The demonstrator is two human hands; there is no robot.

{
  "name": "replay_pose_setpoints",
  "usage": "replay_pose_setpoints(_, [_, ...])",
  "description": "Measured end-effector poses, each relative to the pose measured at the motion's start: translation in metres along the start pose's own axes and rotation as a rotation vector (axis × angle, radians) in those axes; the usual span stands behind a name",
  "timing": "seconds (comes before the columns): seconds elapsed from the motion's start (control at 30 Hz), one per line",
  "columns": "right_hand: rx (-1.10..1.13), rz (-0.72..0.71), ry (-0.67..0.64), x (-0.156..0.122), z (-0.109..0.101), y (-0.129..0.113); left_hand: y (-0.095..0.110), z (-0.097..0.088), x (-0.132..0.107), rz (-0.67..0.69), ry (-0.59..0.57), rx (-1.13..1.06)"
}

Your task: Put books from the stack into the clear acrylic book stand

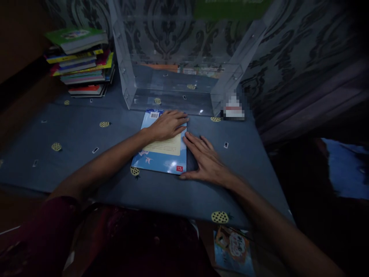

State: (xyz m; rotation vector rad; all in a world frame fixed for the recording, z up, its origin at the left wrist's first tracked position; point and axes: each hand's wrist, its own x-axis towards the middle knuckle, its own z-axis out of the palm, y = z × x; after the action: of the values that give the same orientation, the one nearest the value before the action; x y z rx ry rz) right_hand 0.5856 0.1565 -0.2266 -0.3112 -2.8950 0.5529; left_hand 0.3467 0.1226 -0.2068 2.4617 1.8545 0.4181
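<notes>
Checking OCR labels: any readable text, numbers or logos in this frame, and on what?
None can be read.
Blue book under the left hand: barcode, cream panel and red logo, too small.
Green sign: blurred.
Book stack spines: too small.

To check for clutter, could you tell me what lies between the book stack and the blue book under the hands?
The head view shows only the bare blue cloth, with printed yellow spots, between the book stack and the blue book.

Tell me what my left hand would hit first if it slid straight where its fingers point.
Likely the clear acrylic case, at its right front corner, once the left hand clears the blue book; depth is unclear.
</notes>
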Motion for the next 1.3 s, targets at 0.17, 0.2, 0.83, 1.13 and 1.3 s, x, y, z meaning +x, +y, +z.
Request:
replay_pose_setpoints(0.17, [0.028,0.029,0.034,-0.001,-0.001,-0.002,0.012,-0.007,-0.02,0.092,-0.027,-0.037])
replay_pose_setpoints(0.2, [0.032,0.031,0.042,-0.001,-0.001,-0.002,0.015,-0.009,-0.025,0.118,-0.029,-0.046])
replay_pose_setpoints(0.83, [0.008,-0.035,-0.006,-0.002,-0.002,0.004,0.047,-0.023,-0.093,0.327,-0.083,-0.242])
replay_pose_setpoints(1.13, [0.018,-0.04,0.002,-0.003,-0.001,0.005,0.06,-0.027,-0.096,0.322,-0.067,-0.158])
replay_pose_setpoints(1.3, [0.03,-0.035,-0.005,-0.003,-0.002,0.005,0.064,-0.028,-0.099,0.328,-0.068,-0.135])
